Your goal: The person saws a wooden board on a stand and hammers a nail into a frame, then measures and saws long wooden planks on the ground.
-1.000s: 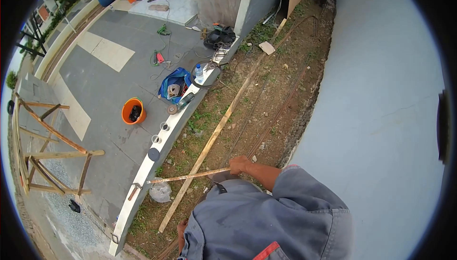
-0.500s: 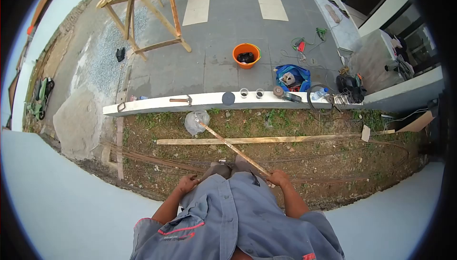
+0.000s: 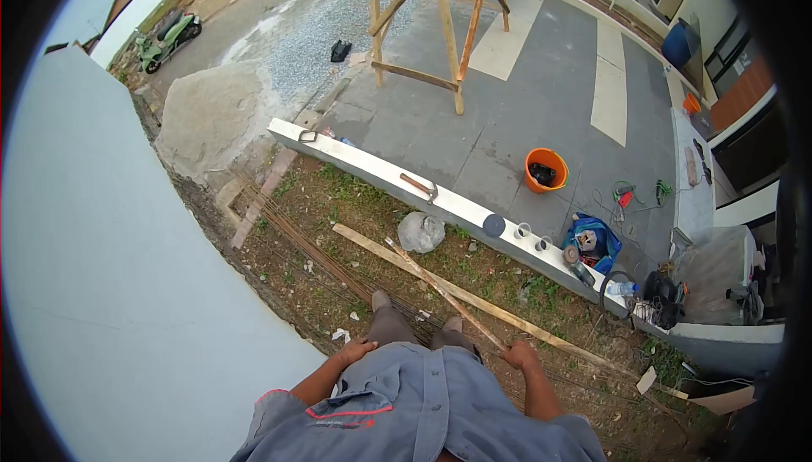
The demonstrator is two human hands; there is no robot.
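Observation:
My right hand [image 3: 520,355] is closed around the near end of a long, thin stick [image 3: 448,295] with a worn, patchy surface. The stick slants away to the left, crossing above a wooden plank [image 3: 491,314] in view. Its far tip appears just left of a crumpled clear plastic bag [image 3: 420,232] beside the low wall. My left hand [image 3: 357,350] hangs by my left thigh with loosely extended fingers and nothing visible in it.
A low white-topped wall [image 3: 364,169] carries a hammer [image 3: 419,186], cups and tools. Behind it stand an orange bucket [image 3: 545,169], a blue bag [image 3: 595,242] and a wooden trestle [image 3: 414,77]. Thin rods [image 3: 296,238] lie on the ground. A scooter [image 3: 169,42] is parked far left.
My view has turned left, so the scene is shifted right and tilted. The stick's far tip, earlier over the plastic bag, now appears to its left. My right hand still grips the stick.

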